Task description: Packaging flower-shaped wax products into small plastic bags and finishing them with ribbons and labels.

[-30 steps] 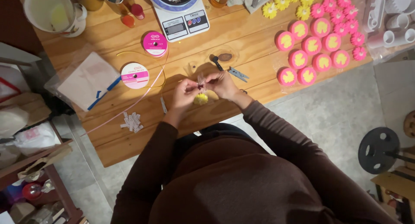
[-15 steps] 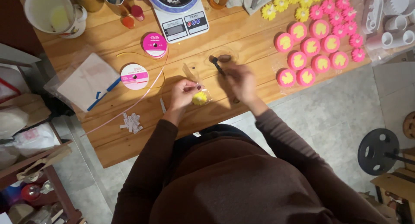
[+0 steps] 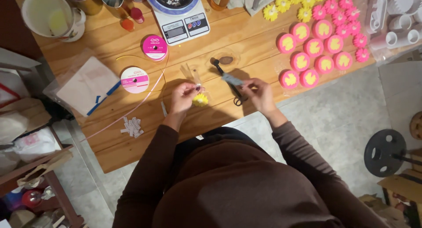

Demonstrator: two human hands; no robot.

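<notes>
The left hand [image 3: 182, 96] is pinching shut the neck of a clear bag [image 3: 193, 76] holding a yellow flower [image 3: 200, 100], keeping it gathered above the counter [image 3: 246, 39]. The right hand [image 3: 259, 92] is gripping a small grey clip [image 3: 231, 80] over the scissors [image 3: 228, 80], ready beside the bag.

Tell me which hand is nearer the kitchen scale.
Left. The left hand sits almost straight below the kitchen scale, holding a clear bag with a yellow flower; the right hand is farther off to its lower right.

Bare desk [image 3: 246, 39] between scale [image 3: 182, 21] and pink rounds [image 3: 314, 56], scissors [image 3: 228, 80] ahead of right hand [image 3: 259, 94], ribbon spools [image 3: 145, 63] crowding left.
</notes>
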